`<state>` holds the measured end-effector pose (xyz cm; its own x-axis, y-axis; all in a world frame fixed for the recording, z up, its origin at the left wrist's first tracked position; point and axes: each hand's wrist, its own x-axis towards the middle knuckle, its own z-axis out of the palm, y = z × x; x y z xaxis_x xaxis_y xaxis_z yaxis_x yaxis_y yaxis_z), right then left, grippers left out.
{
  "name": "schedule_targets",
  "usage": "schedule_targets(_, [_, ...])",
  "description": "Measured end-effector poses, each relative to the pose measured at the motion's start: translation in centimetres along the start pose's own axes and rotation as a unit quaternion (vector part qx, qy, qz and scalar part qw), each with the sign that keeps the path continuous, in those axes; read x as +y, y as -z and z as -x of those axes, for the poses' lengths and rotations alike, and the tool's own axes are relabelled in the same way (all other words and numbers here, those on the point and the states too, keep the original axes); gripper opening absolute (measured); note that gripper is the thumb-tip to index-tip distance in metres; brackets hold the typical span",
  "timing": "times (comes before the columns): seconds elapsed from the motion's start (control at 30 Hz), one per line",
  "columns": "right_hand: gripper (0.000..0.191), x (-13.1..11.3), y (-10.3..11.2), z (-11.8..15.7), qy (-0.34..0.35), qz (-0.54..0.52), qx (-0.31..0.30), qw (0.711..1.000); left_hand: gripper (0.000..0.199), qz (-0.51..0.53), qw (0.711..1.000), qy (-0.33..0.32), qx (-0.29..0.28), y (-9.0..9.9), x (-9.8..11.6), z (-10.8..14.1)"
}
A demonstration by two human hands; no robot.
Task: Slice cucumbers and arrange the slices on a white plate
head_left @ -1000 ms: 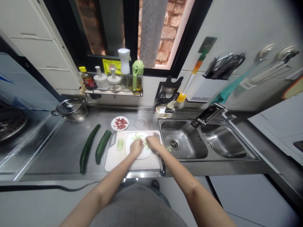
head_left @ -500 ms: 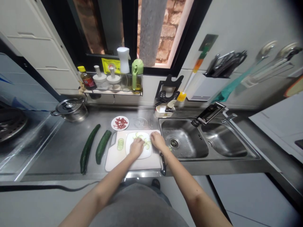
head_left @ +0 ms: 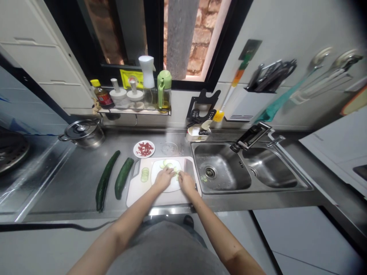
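Near the tabletop's [head_left: 71,191] front edge, two cucumbers [head_left: 123,178] lie left of the board [head_left: 137,196], maybe to leave room for the plate [head_left: 173,186], where the left hand [head_left: 163,179] and right hand [head_left: 186,181] curl by thin slices [head_left: 168,165], but I can't tell if either grip pinches one.

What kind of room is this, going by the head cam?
Most likely a kitchen: a double-bowl sink, a lidded metal pot on the steel counter, and cucumber slices on a cutting board.
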<state>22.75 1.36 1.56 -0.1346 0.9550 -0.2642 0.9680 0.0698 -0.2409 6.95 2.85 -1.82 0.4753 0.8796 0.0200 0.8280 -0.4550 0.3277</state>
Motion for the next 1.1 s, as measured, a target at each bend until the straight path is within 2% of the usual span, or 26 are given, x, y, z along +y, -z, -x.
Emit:
schedule_targets(0.67, [0.025, -0.4, 0.2, -0.2, -0.001, 0.022, -0.022, 1.000, 0.039, -0.031, 0.999, 0.004, -0.008, 0.1, -0.3, 0.1])
schedule_targets(0.87, [0.027, 0.1, -0.2, 0.0, 0.005, -0.012, 0.011, 1.000, 0.043, -0.030, 0.999, -0.019, 0.008, 0.2, 0.1, 0.6])
schedule_targets(1.1, [0.035, 1.4, -0.3, -0.5, -0.072, -0.037, 0.075, 0.994, 0.043, -0.044, 0.999, -0.017, 0.000, -0.3, 0.1, 0.6])
